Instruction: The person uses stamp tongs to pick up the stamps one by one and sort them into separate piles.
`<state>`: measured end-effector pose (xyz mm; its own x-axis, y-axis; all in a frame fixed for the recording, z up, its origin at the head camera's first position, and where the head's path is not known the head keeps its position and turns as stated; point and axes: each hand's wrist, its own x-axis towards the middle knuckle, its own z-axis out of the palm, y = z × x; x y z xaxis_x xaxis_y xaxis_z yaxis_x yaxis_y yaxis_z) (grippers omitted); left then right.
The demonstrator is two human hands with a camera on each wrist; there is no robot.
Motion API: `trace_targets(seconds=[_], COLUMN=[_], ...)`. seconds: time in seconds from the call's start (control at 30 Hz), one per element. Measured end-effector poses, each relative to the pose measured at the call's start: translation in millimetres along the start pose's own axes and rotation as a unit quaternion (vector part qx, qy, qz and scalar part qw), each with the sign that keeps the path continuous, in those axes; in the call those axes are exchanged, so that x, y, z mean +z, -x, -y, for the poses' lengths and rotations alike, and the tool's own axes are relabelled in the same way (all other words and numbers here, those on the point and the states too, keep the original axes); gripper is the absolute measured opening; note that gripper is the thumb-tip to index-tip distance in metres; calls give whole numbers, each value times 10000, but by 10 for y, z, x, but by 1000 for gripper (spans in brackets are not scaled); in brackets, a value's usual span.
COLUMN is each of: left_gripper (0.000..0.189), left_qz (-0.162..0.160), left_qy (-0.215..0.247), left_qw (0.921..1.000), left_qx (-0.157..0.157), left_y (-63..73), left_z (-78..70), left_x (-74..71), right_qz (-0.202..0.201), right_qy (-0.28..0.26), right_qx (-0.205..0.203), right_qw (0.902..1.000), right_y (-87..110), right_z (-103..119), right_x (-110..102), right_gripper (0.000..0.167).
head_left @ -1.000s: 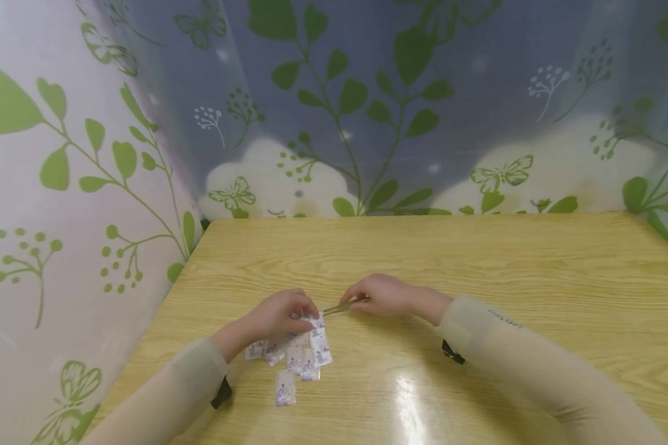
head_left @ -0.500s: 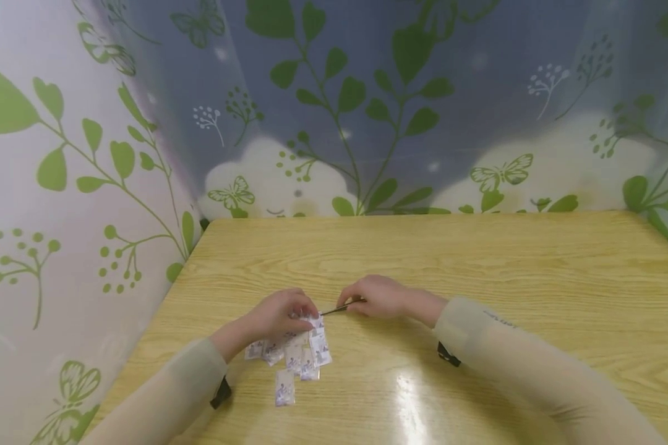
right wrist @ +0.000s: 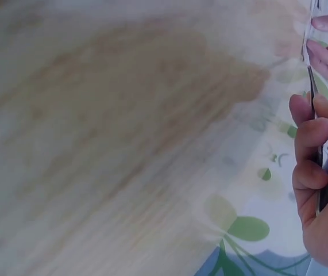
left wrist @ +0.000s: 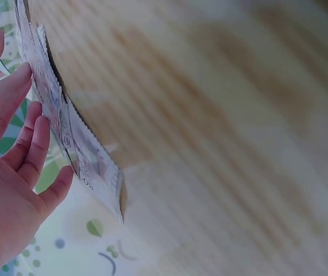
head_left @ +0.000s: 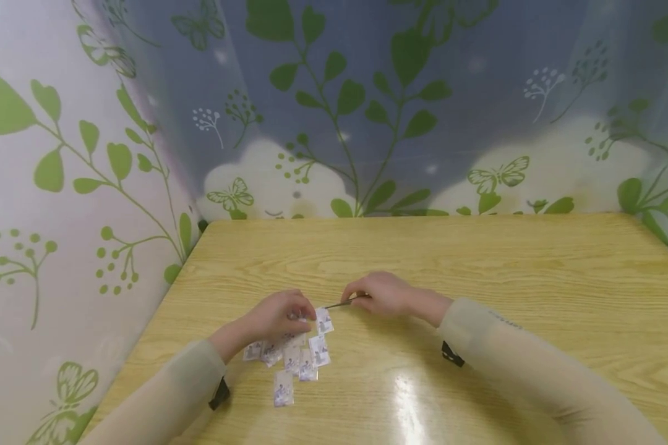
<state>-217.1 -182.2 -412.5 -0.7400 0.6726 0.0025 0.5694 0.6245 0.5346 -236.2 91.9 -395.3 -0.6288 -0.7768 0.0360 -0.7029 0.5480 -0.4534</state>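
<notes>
In the head view several small white sachets with printed pictures (head_left: pixel 292 358) lie overlapping on the wooden table. My left hand (head_left: pixel 275 315) rests its fingertips on the upper part of this pile; the left wrist view shows thumb and fingers spread along the sachets (left wrist: pixel 92 152), which have serrated edges. To its right, my right hand (head_left: pixel 386 293) pinches slim dark tweezers (head_left: pixel 339 304) between thumb and fingers. Their tip points left and meets the top edge of the rightmost sachet (head_left: pixel 324 320). Whether the tip grips that sachet is too small to tell.
The yellow wood-grain table (head_left: pixel 479 266) spreads right and behind the hands. A leaf-patterned curtain (head_left: pixel 367 123) hangs at its back edge, and another patterned sheet (head_left: pixel 89 204) along the left side. One sachet (head_left: pixel 283 388) lies nearest the front.
The upper right sachet has shifted slightly up and right, away from the one below it. My right hand moved left, then back right with the tweezers. My left hand has barely moved.
</notes>
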Motion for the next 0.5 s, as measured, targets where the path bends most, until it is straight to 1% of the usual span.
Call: trace_targets(seconds=[0.1,0.23,0.37,0.5], left_gripper=[12,10,9,10], left_qz=[52,139,168,220], left_qy=[-9,-124,-264,-114], left_qw=[10000,9998,9995,9997], left_qx=[-32,-37,-32,-3], left_y=[0,2,27,80], left_z=[-3,-27,-108,-199], left_x=[-7,-56,-116,-107], right_qz=[16,-113,-310,-510], right_qy=[-124,-228,-227,-202], right_qx=[93,162,208,402], right_qw=[9999,9995,9990,9977], right_y=[29,87,177,300], right_z=[-26,-64,-139,-275], right_x=[-50,-178,-355,-515], right_gripper=[20,20,20,22])
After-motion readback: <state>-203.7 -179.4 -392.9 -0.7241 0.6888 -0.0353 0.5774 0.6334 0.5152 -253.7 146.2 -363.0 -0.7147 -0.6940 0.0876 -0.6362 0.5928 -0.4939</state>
